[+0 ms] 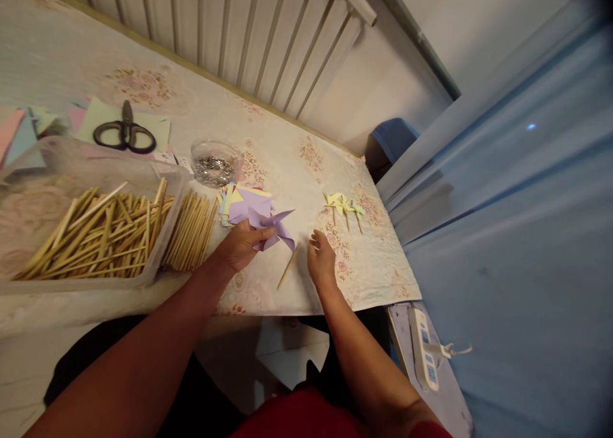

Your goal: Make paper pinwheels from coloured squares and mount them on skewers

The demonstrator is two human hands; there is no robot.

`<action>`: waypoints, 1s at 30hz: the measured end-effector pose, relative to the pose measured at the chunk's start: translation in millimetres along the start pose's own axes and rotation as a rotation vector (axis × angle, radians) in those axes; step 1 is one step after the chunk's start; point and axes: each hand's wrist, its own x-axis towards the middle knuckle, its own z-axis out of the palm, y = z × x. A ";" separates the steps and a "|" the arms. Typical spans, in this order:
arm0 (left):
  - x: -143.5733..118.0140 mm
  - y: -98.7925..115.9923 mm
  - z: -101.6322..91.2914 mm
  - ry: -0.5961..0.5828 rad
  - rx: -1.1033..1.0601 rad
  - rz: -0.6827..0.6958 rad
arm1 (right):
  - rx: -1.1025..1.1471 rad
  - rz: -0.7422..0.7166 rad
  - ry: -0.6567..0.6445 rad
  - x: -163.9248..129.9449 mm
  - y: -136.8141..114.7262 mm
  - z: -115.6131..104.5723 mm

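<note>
My left hand (241, 245) is closed on a purple paper pinwheel (272, 223), its thumb pressing near the centre and the folded blades fanning out to the right. Just to the right, my right hand (321, 259) hovers with loosely bent fingers and nothing visible in them. Between the hands a single thin wooden stick (287, 269) lies on the tablecloth, apart from both. Behind the pinwheel is a stack of coloured paper pieces (235, 198), purple and yellow among them. Several finished yellow and green pinwheels on sticks (345, 207) lie to the right.
A clear plastic bin (168, 234) of wooden sticks stands at left, with a row of sticks (192, 230) beside it. Behind are a clear bowl (216, 163) of small metal pieces and black-handled scissors (125, 131) on paper. A power strip (424, 348) sits lower right, near a blue curtain (502, 253).
</note>
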 end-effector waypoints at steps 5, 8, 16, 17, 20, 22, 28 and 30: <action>0.9 -1.5 -2.1 0.015 0.012 -0.002 | -0.611 -0.545 -0.300 -7.9 11.2 -11.3; 1.2 -2.6 -3.1 0.046 0.004 -0.003 | -0.733 -0.756 -0.503 -18.2 13.4 -8.5; 2.2 -2.7 -4.5 0.020 0.003 -0.002 | -0.616 -0.541 -0.343 -24.1 22.8 -8.0; 2.4 -2.6 -4.5 0.018 0.010 0.001 | -0.513 -0.445 -0.274 -22.8 18.7 -9.8; 3.0 -2.1 -3.8 0.007 0.035 0.012 | -0.109 -0.102 -0.149 -20.3 -2.4 -12.9; 3.1 -1.7 -3.1 -0.005 0.051 0.031 | 0.179 0.082 -0.160 -21.0 -20.1 -12.6; 2.5 -1.1 -2.6 -0.020 0.068 0.039 | 0.548 0.235 -0.146 -28.2 -57.7 -11.7; 2.5 -1.1 -3.3 -0.015 0.066 0.035 | 0.545 0.269 -0.130 -29.1 -63.3 -13.4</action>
